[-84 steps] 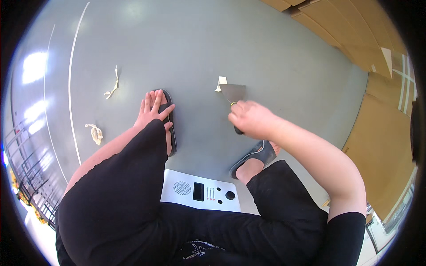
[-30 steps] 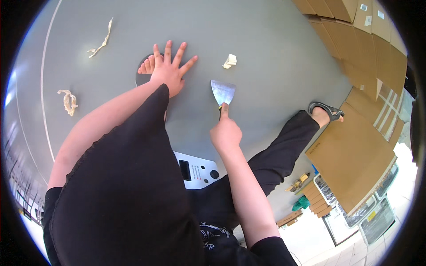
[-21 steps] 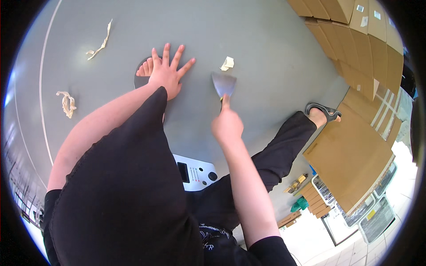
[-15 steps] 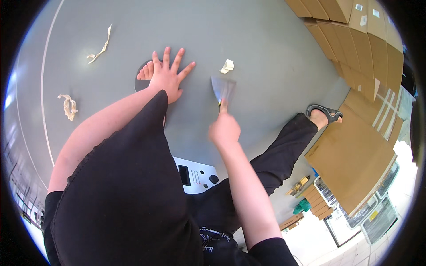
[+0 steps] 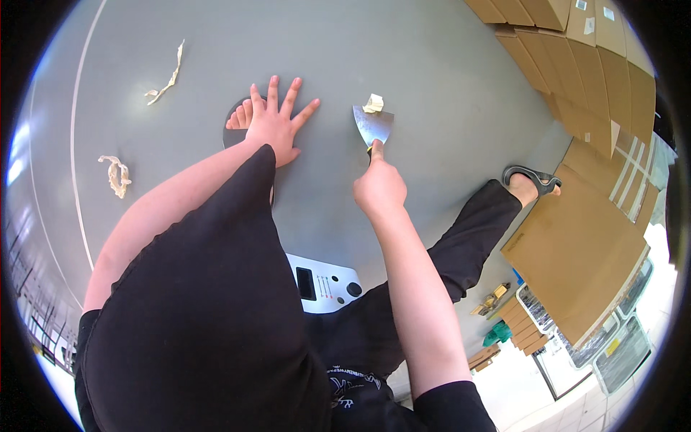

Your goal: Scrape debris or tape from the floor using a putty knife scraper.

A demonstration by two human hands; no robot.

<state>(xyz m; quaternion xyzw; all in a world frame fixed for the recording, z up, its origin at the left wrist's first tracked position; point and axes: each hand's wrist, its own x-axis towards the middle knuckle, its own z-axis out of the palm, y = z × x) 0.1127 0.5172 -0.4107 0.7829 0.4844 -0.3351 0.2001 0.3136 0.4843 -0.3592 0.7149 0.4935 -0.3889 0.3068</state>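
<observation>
My right hand is closed round the handle of a scraper, its index finger stretched along toward the wide metal blade. The blade lies low over the grey floor, its front edge against a small curled cream strip. With fingers spread, my left hand rests by my sandalled foot, partly covering it; it holds nothing. Further left on the floor lie a long twisted cream strip and a crumpled, looped one.
A white device with a screen and knobs sits near my body. Stacked cardboard boxes stand at the far right, with a flat cardboard sheet below them. My other sandalled foot is beside the cardboard. White lines run along the left.
The scraper has moved forward and slightly right with my right hand, and its blade now meets the curled strip. My left hand stays in place.
</observation>
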